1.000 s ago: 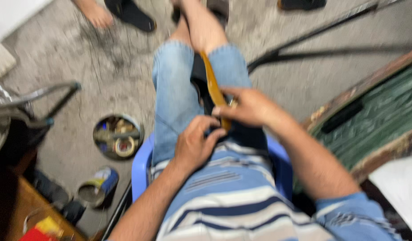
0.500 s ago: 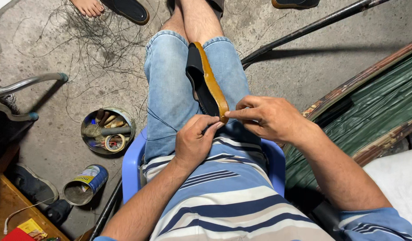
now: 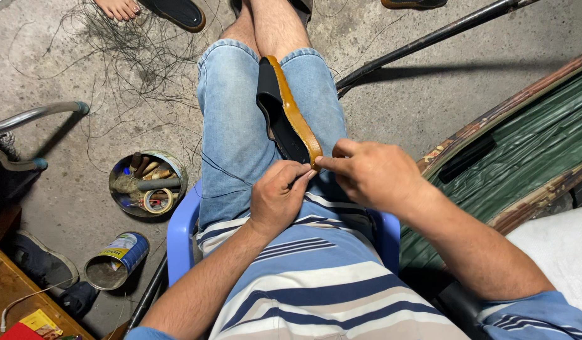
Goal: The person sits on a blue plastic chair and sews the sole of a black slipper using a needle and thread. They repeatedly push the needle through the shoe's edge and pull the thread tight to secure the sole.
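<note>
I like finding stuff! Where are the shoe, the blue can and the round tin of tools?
shoe (image 3: pixel 290 113), head view, tan sole edge.
blue can (image 3: pixel 118 259), head view, its side.
round tin (image 3: pixel 119 199), head view, lower rim.

Grey concrete floor (image 3: pixel 64 189), stained and littered with loose dark threads (image 3: pixel 127 56). A blue plastic chair (image 3: pixel 181 236) stands on it, a long black metal bar (image 3: pixel 429 38) lies across, and worn green panelling (image 3: pixel 524 145) sits at the right.
</note>
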